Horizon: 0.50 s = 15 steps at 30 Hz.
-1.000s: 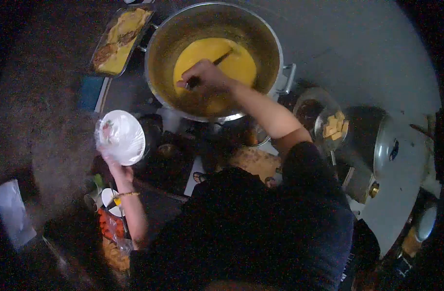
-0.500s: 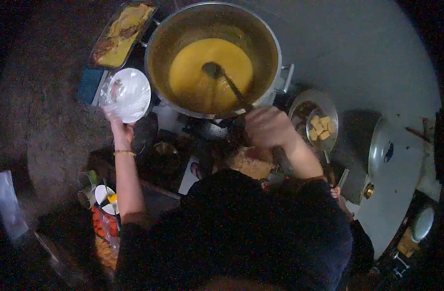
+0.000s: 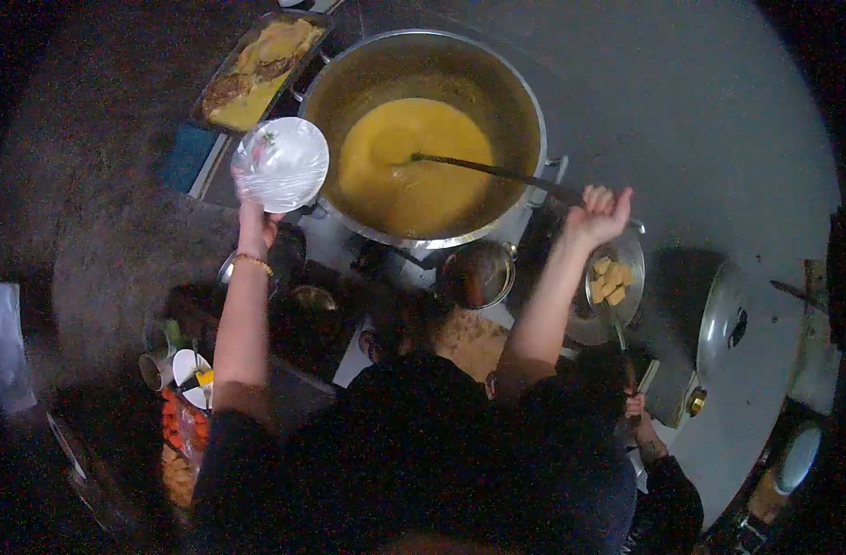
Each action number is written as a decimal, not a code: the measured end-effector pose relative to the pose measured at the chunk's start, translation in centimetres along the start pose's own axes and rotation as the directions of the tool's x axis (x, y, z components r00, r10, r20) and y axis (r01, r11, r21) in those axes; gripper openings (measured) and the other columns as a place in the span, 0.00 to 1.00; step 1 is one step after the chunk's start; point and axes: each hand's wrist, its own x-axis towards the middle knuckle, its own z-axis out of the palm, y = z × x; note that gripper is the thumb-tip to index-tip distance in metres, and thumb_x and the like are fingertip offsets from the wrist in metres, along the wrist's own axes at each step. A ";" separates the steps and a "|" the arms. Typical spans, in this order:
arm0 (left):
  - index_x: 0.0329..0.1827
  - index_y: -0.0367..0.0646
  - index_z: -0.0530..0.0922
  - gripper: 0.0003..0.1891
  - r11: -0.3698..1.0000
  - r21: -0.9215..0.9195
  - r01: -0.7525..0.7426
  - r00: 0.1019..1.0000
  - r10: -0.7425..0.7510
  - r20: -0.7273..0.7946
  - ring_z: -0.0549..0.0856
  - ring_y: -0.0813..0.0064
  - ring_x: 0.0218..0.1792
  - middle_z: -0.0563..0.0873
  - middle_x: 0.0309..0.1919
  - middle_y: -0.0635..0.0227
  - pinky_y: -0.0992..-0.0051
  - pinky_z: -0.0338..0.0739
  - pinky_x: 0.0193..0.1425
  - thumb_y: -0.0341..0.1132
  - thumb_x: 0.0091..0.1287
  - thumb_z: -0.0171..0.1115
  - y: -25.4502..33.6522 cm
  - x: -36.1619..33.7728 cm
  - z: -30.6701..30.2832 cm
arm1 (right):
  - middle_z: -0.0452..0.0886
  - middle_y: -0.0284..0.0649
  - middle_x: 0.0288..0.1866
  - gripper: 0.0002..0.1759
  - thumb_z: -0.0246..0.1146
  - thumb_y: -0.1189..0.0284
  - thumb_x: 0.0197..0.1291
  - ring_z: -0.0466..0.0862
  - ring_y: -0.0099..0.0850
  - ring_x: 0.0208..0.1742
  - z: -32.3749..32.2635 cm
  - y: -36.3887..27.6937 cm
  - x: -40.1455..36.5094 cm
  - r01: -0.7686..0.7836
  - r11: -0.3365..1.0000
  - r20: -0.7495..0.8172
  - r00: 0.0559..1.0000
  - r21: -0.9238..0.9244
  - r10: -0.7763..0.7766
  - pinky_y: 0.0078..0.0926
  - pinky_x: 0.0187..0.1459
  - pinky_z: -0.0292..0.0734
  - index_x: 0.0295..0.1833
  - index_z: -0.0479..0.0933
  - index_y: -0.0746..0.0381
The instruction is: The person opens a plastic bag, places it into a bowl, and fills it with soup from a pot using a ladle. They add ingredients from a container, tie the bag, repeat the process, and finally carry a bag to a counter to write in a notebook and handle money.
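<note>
In my left hand (image 3: 258, 225) is a white bowl (image 3: 282, 166) lined or covered with clear plastic film; it hangs just left of the pot. The fingers close on its near edge. My right hand (image 3: 599, 215) wraps round the end of a long dark ladle handle (image 3: 502, 171), beyond the pot's right side. The ladle's bowl is down in thick yellow soup (image 3: 377, 190), mostly hidden. A large metal pot (image 3: 539, 120) holds the soup.
A tray of yellow and brown food (image 3: 257, 69) stands left of the pot. At right, another person's hand (image 3: 635, 407) grips a utensil handle near a pan with tan cubes (image 3: 611, 280). A large lid (image 3: 719, 319) lies farther right.
My right hand has swung right and outward, tilting the ladle's handle lower while its head sinks into the soup. The bowl in my left hand now appears closer to the pot. The view has shifted slightly.
</note>
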 end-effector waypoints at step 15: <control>0.54 0.40 0.67 0.30 0.997 0.051 0.064 0.991 -0.070 0.116 0.81 0.71 0.42 0.77 0.47 0.61 0.79 0.81 0.27 0.57 0.61 0.46 3.7 -4.4 10.6 | 0.50 0.27 0.08 0.20 0.47 0.66 0.60 0.48 0.20 0.12 10.3 -27.1 -2.8 0.050 0.934 0.585 0.767 0.354 -0.263 0.20 0.21 0.49 0.14 0.55 0.53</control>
